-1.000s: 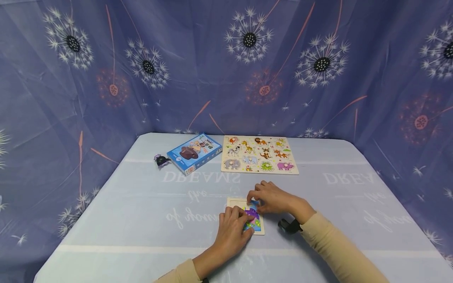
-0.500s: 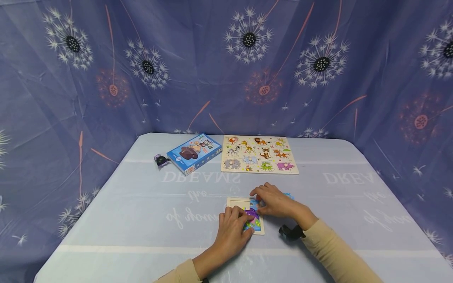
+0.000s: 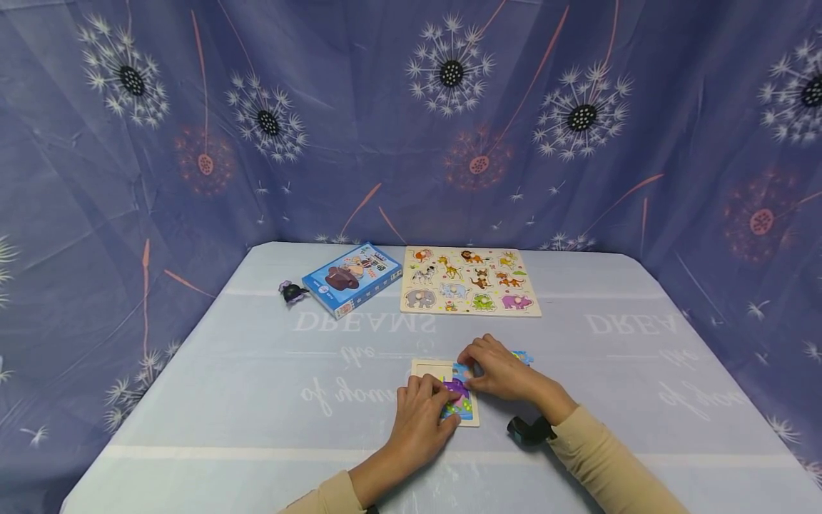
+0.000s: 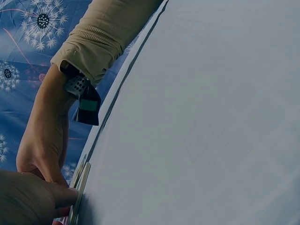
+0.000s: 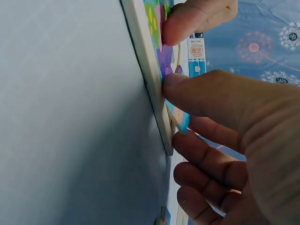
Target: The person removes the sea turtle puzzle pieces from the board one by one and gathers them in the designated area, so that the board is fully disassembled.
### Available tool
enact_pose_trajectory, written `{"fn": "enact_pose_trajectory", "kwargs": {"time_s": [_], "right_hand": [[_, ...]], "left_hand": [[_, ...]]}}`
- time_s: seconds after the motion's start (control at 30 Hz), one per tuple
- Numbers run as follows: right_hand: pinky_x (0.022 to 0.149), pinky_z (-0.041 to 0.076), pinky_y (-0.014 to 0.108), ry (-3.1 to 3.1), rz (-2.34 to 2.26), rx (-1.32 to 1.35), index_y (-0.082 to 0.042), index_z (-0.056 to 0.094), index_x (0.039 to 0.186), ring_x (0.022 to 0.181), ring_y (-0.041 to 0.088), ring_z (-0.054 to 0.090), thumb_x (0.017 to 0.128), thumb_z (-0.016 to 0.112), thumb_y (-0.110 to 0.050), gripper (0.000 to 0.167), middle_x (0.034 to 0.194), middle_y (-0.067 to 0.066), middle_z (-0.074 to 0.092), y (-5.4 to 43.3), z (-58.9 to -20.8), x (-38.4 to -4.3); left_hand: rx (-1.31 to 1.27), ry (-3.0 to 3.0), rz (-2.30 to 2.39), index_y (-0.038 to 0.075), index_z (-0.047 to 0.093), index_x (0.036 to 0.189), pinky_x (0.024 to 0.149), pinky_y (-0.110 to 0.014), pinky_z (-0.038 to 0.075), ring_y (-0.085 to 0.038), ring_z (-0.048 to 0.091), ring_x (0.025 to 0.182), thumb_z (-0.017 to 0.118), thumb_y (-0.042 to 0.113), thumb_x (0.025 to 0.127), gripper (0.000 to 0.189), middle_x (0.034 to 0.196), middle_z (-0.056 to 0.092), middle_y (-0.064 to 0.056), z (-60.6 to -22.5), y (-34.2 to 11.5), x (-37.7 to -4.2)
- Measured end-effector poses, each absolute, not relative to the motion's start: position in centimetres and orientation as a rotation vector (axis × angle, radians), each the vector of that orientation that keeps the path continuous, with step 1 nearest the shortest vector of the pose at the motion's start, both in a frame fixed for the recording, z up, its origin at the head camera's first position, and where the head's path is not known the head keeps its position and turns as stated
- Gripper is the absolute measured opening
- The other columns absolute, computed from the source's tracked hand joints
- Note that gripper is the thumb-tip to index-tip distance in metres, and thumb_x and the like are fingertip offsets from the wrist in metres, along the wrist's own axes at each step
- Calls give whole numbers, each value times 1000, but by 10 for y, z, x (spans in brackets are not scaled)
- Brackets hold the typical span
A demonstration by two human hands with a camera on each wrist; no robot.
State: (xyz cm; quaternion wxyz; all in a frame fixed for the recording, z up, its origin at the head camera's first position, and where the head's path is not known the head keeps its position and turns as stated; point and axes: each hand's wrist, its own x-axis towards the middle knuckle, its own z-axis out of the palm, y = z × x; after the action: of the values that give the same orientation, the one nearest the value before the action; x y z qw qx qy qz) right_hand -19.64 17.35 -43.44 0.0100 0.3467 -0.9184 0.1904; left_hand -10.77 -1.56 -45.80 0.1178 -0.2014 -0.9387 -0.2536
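A small wooden jigsaw puzzle frame [image 3: 432, 363] lies on the table, partly filled with bright pieces that show a purple sea creature. My left hand [image 3: 417, 414] holds it from the left and front, a finger [image 5: 190, 23] laid over the purple picture. From the right, my right hand [image 3: 499, 370] pinches a blue puzzle piece [image 5: 183, 121] at the frame's upper right corner. That piece stands tilted, one edge raised above the frame, in the right wrist view. The left wrist view shows the left hand close to the frame's edge [image 4: 83, 187], both seen side-on.
Behind the right hand lies another blue puzzle piece [image 3: 523, 357]. Farther back are a wooden animal peg puzzle [image 3: 472, 282], a blue box [image 3: 353, 278] and a small black and purple object [image 3: 292, 292]. A patterned curtain [image 3: 359, 128] encloses the table.
My right hand has shifted slightly right and toward me at the frame's corner, uncovering the loose blue piece behind it. The left hand and the frame have stayed in place.
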Motion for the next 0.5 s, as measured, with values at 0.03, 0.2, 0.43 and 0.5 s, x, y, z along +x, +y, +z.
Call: {"fn": "enact_pose_trajectory", "kwargs": {"time_s": [0.03, 0.2, 0.43, 0.5], "right_hand": [[82, 39, 33, -2865, 594, 1087, -13, 65, 101, 89, 10, 43, 74, 78, -22, 31, 93, -5, 59, 174, -434, -196], [81, 39, 32, -2847, 593, 1121, -13, 66, 103, 90, 11, 43, 76, 76, -21, 30, 93, -4, 58, 174, -434, -196], [80, 40, 30, -2855, 595, 1123, -12, 67, 103, 89, 11, 43, 76, 75, -21, 29, 92, -5, 57, 174, -435, -197], [80, 40, 31, -2856, 592, 1114, -13, 68, 103, 90, 11, 43, 76, 75, -21, 29, 92, -5, 57, 174, -436, -197]], "left_hand": [[-591, -2743, -740, 20, 71, 107, 82, -35, 28, -15, 39, 98, 69, 30, 81, 29, 105, 51, 3, -458, -16, -108], [-593, -2703, -729, 20, 71, 105, 79, -35, 28, -15, 40, 97, 71, 27, 78, 28, 103, 52, 3, -459, -15, -108], [-591, -2703, -720, 20, 71, 105, 79, -35, 28, -15, 40, 97, 71, 28, 78, 28, 103, 52, 2, -459, -15, -108], [-591, -2707, -716, 20, 71, 106, 79, -35, 28, -15, 40, 98, 71, 28, 78, 29, 104, 52, 2, -459, -15, -108]]}}
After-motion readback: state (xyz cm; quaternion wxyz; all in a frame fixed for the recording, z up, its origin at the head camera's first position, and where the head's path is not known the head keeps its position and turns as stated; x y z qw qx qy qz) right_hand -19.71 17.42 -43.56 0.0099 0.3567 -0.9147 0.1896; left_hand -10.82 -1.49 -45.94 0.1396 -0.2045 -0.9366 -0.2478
